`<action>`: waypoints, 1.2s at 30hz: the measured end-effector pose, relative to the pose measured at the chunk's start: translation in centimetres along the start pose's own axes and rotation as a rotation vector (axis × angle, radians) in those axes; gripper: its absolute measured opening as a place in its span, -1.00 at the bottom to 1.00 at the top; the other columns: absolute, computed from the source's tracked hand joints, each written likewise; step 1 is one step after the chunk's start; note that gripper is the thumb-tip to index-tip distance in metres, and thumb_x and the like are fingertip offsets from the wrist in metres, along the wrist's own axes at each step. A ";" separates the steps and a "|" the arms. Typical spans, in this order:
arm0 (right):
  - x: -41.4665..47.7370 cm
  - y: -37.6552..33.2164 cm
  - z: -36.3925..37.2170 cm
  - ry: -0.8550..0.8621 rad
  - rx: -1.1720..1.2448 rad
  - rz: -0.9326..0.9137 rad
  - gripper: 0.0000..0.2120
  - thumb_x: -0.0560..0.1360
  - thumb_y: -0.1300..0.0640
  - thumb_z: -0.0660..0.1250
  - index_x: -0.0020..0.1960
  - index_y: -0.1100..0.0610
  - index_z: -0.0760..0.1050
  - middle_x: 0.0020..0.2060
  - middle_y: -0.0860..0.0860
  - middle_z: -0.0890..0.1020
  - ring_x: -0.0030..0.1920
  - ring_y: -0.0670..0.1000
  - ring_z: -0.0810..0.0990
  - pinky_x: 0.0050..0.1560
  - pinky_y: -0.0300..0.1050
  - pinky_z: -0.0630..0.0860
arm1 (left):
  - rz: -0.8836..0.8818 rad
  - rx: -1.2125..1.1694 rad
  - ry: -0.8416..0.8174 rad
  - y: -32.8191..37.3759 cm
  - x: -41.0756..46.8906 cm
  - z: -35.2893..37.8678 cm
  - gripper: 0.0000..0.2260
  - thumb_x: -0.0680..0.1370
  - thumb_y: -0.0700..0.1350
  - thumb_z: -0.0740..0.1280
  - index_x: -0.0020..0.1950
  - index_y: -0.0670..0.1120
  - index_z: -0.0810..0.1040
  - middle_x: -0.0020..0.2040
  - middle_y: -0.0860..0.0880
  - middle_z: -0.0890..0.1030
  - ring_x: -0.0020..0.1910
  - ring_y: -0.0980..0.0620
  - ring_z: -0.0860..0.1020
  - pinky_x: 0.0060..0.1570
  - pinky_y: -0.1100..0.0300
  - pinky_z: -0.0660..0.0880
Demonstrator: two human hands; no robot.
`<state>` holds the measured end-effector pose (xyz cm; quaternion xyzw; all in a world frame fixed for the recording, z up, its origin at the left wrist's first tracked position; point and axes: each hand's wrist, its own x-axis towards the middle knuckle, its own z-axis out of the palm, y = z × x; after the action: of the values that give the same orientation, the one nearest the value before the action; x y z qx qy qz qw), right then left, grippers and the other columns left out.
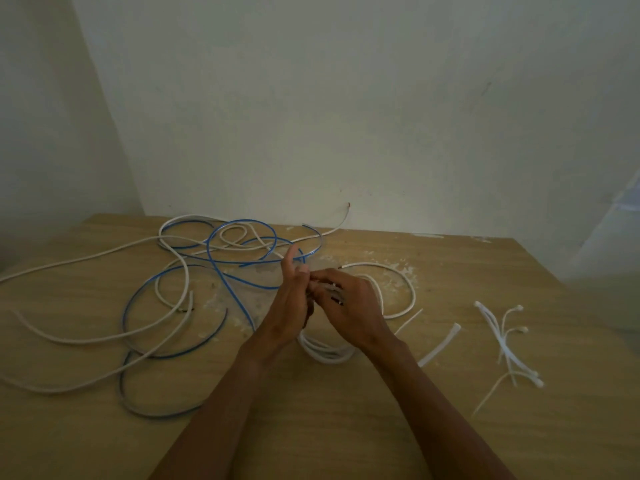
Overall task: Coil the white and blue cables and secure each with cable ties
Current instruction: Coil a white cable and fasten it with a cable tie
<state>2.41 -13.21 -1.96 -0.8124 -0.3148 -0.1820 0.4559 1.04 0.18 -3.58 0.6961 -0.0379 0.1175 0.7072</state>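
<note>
A small coil of white cable [325, 351] hangs between my two hands above the wooden table [311, 420]. My right hand [349, 306] grips the top of this coil with curled fingers. My left hand [291, 299] meets it from the left, pinching at the same spot with its thumb raised; what lies between the fingertips is hidden. One loop of the white cable [408, 292] arcs out to the right of my hands. Loose blue cable [221, 271] and more white cable [104, 337] lie tangled across the table's left half.
A bundle of white cable ties [505, 341] lies at the right of the table, and single ties [440, 344] lie nearer my right wrist. Pale crumbs are scattered around mid-table. A plain wall stands close behind the table's far edge.
</note>
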 end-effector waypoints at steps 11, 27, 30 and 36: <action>0.6 0.2 -1.1 0.122 0.393 0.248 -0.94 0.54 0.28 0.40 -0.07 0.21 0.66 -0.32 -0.13 0.68 -0.31 -0.19 0.62 -0.25 -0.31 0.51 | 0.061 0.014 0.030 1.1 -0.7 0.8 -0.74 0.72 0.00 0.12 0.21 -0.14 0.49 -0.26 -0.12 0.49 -0.47 0.02 0.46 -0.46 0.21 0.40; 0.1 3.6 -2.7 0.277 -0.370 0.189 -0.67 0.62 -0.09 0.27 0.27 0.10 0.52 0.11 0.04 0.60 0.13 0.04 0.54 0.08 -0.01 0.49 | -0.383 -0.599 -0.266 2.2 0.0 -2.4 -0.67 0.61 0.12 0.17 -0.27 -0.04 0.29 -0.53 0.09 0.16 -0.66 0.20 0.11 -0.63 0.33 0.04; -0.3 5.1 -4.1 0.074 -0.586 0.408 -0.61 0.61 -0.17 0.24 0.22 0.10 0.58 0.19 0.09 0.61 0.28 0.16 0.46 0.18 0.05 0.43 | -0.386 -0.756 -0.168 1.9 0.8 -3.8 -0.62 0.67 0.10 0.10 -0.31 -0.02 0.30 -0.56 0.10 0.18 -0.70 0.20 0.14 -0.66 0.35 0.05; -0.1 4.3 -5.2 0.167 -0.339 0.233 -0.56 0.56 -0.29 0.24 -0.01 0.07 0.64 0.08 0.05 0.69 0.21 0.10 0.60 0.26 0.09 0.48 | -0.311 -0.959 0.001 0.9 1.5 -6.1 -0.68 0.62 0.05 0.13 -0.31 -0.02 0.28 -0.58 0.09 0.20 -0.57 0.12 -0.03 -0.67 0.30 0.06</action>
<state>5.25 -19.34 -2.03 -0.8904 -0.1450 -0.2451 0.3551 1.58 6.44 -2.56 0.2902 0.0167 -0.0197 0.9566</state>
